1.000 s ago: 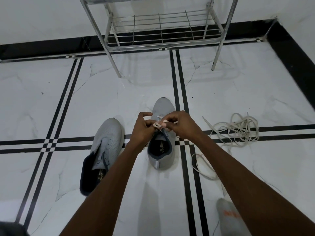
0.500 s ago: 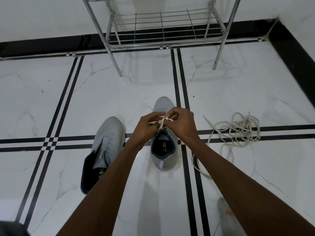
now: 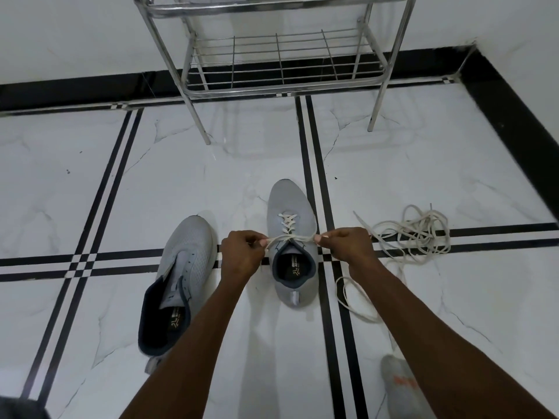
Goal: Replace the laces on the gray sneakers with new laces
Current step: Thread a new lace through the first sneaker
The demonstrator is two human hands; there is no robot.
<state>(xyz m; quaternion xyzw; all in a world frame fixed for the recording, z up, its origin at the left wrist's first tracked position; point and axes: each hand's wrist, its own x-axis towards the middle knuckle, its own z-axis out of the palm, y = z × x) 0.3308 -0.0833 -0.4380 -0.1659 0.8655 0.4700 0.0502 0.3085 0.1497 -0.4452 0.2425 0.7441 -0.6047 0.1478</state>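
Two gray sneakers stand on the white marble floor. The right sneaker (image 3: pixel 292 207) is upright, toe pointing away, with a cream lace (image 3: pixel 288 223) crossed through its eyelets. My left hand (image 3: pixel 242 257) pinches one lace end to the left of the tongue. My right hand (image 3: pixel 348 246) pinches the other end on the right, and the lace runs taut between them. The left sneaker (image 3: pixel 184 267) lies beside my left forearm with no lace in it. A tangled pile of cream laces (image 3: pixel 417 234) rests on the floor to the right.
A metal wire shoe rack (image 3: pixel 281 62) stands against the wall ahead. A loose lace loop (image 3: pixel 348 293) trails by my right forearm. A gray sock with orange print (image 3: pixel 399 385) shows at the bottom right. Black skirting runs along both walls.
My hands were together over the sneaker's tongue working the lace; they have now pulled apart to either side, drawing the lace tight. The crossed lacing on the shoe is now uncovered.
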